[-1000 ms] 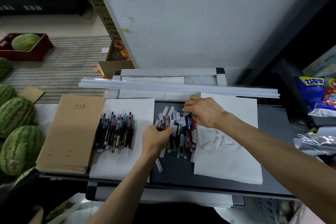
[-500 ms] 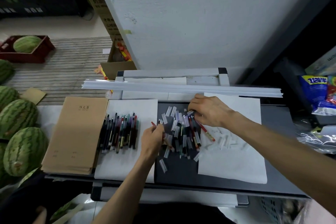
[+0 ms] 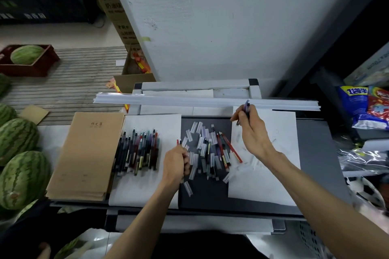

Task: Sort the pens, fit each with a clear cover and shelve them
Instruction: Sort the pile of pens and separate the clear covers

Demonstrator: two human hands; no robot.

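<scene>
Right hand (image 3: pixel 252 132) lifted off mixed pile (image 3: pixel 210 149), fingers curled round purple pen (image 3: pixel 247 107), ended above right paper sheet (image 3: pixel 263 185). Left hand (image 3: pixel 175 162) gripped red pen (image 3: pixel 177 142) beside pile. Sorting ongoing; cover fitting likely next.

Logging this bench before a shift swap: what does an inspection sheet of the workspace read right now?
Surface: dark table, two white sheets on it.
Job's things: sorted pens on left sheet; loose pens and clear covers heaped mid-table.
Clutter: brown notebooks, bundle of white strips.
Grippers: left hand grips a red-tipped pen; right hand holds a purple pen.
Cables: nothing seen.
Surroundings: watermelons left, snack bags right.
</scene>
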